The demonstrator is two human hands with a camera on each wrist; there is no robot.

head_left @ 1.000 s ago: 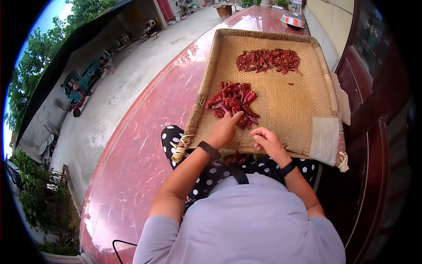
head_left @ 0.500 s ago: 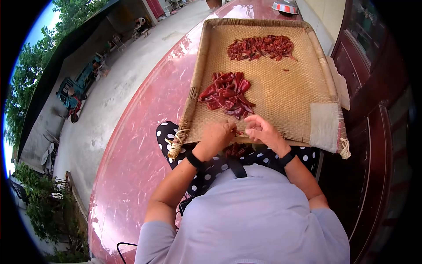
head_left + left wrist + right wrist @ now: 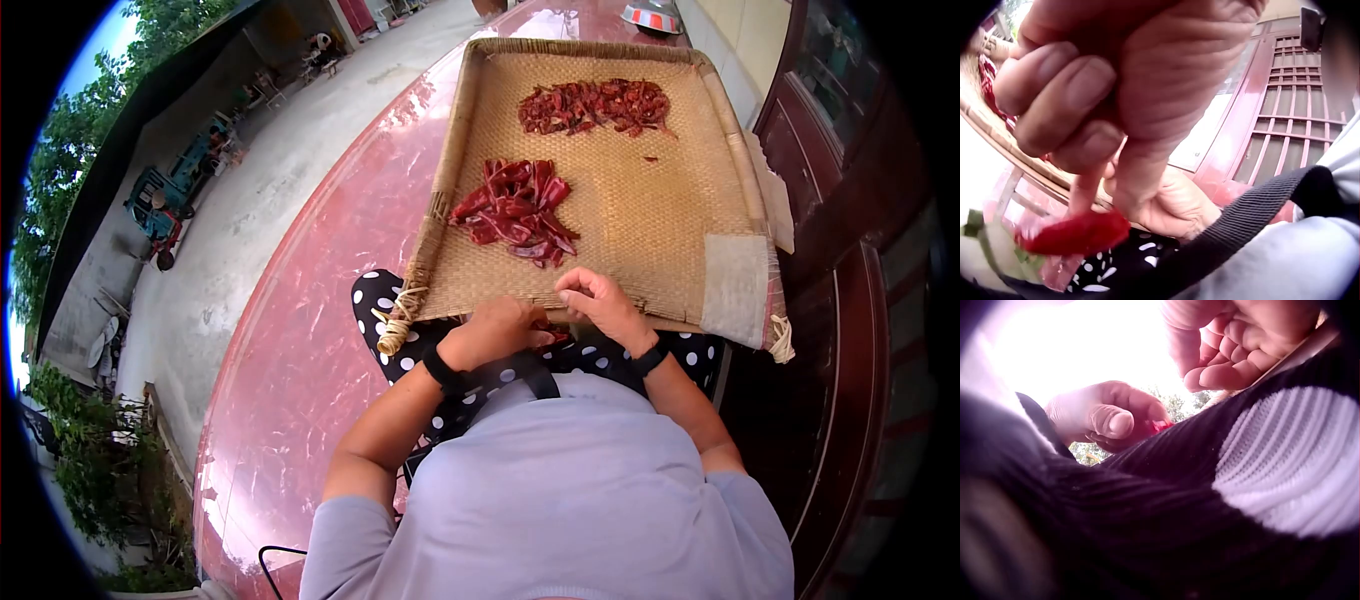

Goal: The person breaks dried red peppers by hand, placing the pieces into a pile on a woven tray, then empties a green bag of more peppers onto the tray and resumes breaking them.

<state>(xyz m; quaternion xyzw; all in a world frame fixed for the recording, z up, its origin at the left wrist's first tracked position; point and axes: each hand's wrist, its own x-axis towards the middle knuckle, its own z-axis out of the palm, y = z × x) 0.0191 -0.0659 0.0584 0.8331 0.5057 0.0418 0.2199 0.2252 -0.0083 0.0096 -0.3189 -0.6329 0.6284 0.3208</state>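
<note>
In the head view the left hand (image 3: pixel 495 330) is at the tray's near edge, above the lap. Its thumb and fingertips pinch a red chili pepper (image 3: pixel 1079 232), seen in the left wrist view hanging below the fingers. The right hand (image 3: pixel 608 308) is just to the right, fingers curled in and thumb near the index fingertip; nothing shows between them in the right wrist view, where this hand (image 3: pixel 1247 344) is at the top. A pile of whole red peppers (image 3: pixel 515 210) lies on the woven tray (image 3: pixel 640 210), left side; cut red pieces (image 3: pixel 595 107) lie toward its far end.
A pale cloth patch (image 3: pixel 735 285) covers the tray's near right corner. More red peppers show partly between the hands, below the tray edge. The tray rests on a reddish glossy surface (image 3: pixel 330 250); a metal bowl (image 3: pixel 650 18) stands beyond it. Dark wooden doors are on the right.
The left hand has moved from the pepper pile back toward the body, down past the tray's near edge, with a pepper in it. The right hand has shifted only slightly.
</note>
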